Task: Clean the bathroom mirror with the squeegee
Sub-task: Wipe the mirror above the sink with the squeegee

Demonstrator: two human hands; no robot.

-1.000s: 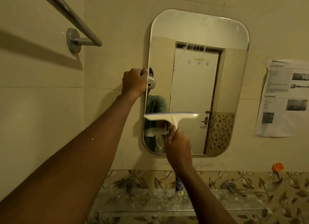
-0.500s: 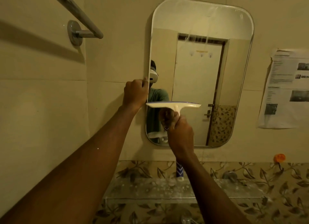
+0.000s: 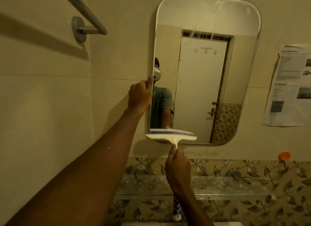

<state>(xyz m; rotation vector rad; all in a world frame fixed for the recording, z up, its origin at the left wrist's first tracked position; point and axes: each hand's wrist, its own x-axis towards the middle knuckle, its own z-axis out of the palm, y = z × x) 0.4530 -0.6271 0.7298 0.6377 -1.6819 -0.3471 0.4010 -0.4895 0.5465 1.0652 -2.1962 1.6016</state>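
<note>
A rounded rectangular mirror (image 3: 207, 70) hangs on the beige tiled wall. My left hand (image 3: 139, 96) grips its left edge at mid height, thumb on the glass. My right hand (image 3: 177, 168) is closed around the handle of a white squeegee (image 3: 170, 136) with a blue blade strip. The squeegee blade lies level across the mirror's bottom left corner, at the lower rim. Thin water streaks run down the upper glass.
A metal towel bar (image 3: 85, 18) juts from the wall at the upper left. A glass shelf (image 3: 218, 185) runs under the mirror, with a striped tube (image 3: 176, 209) below it. A printed paper sheet (image 3: 289, 86) hangs at right, an orange hook (image 3: 284, 155) beneath it.
The squeegee has travelled down the left part of the mirror from mid height to the bottom rim. My left hand has stayed on the mirror's left edge.
</note>
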